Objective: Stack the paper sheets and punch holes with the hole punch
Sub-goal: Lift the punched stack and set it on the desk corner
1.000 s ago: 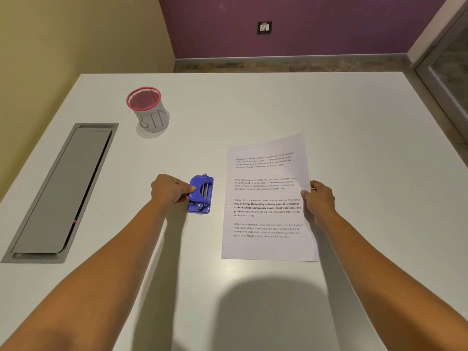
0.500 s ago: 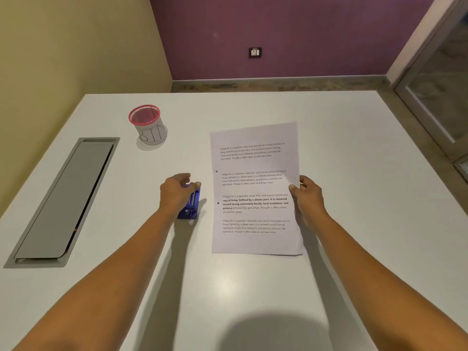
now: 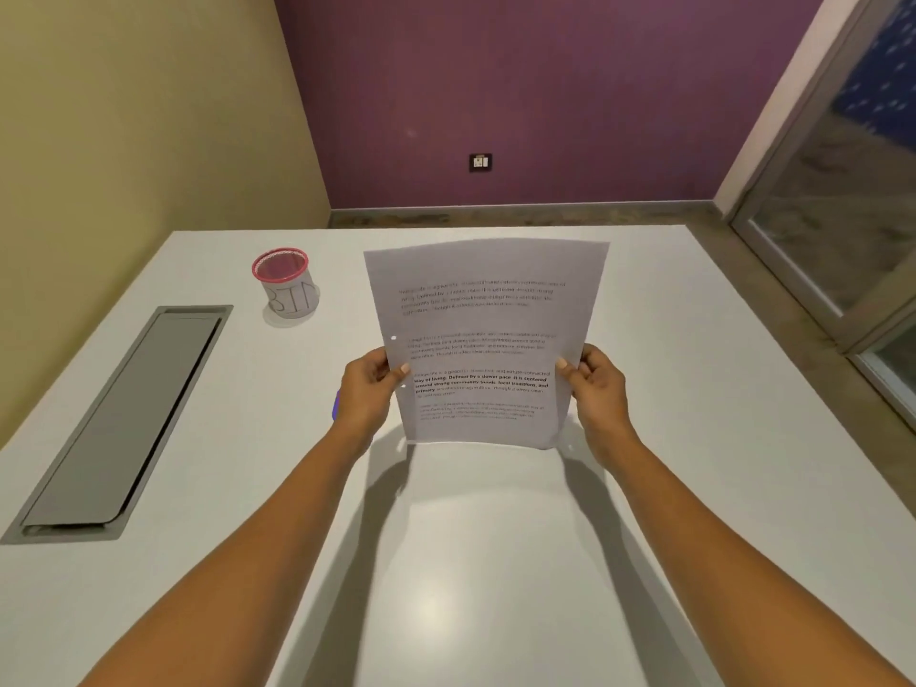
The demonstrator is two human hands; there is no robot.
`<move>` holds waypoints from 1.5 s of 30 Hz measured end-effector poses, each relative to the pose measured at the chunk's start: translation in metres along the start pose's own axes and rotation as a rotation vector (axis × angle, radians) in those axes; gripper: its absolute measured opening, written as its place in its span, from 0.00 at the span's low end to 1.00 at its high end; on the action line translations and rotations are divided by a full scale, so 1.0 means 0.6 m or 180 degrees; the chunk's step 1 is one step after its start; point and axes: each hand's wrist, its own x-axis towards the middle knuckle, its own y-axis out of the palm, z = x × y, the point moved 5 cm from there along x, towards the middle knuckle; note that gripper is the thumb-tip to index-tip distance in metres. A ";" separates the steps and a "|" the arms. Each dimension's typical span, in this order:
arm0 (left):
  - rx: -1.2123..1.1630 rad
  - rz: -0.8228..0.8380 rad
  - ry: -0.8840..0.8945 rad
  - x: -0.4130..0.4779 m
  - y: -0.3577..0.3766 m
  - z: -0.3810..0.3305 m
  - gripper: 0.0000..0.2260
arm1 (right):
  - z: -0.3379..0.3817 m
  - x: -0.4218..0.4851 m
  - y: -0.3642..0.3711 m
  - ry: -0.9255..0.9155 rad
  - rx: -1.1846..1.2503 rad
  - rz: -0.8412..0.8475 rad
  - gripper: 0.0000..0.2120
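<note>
Two punched holes show on the paper sheets [image 3: 483,339], which we hold upright above the table [image 3: 495,562], left hand [image 3: 367,394] & right hand [image 3: 597,389] pinching the side edges, thin, floppy stuff, so we'd grip mid-edge w/ light pressure.

Small room seen from above a white table [image 3: 694,438]. Far wall [image 3: 520,91] is deep purple w/ a dark socket plate [image 3: 480,162] low at centre. Left wall [image 3: 124,116] is pale yellow-green. Brown speckled floor [image 3: 743,270] beyond the table. Glass door w/ grey frame [image 3: 842,215] at right. Grey cable hatch [image 3: 119,419] sits flush in tabletop, left side.
</note>
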 end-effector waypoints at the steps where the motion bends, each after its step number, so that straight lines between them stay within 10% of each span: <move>1: -0.0010 -0.0021 0.0015 -0.005 0.001 0.002 0.11 | -0.002 -0.004 -0.003 0.0002 -0.0001 0.0029 0.05; 30: 0.0643 0.0106 -0.0613 -0.026 0.043 0.072 0.09 | -0.100 -0.004 -0.038 0.0523 -0.1259 -0.0158 0.09; 45: 0.0710 0.0450 -0.0811 0.141 0.341 0.048 0.07 | -0.089 0.229 -0.253 0.0439 -0.1709 -0.0882 0.09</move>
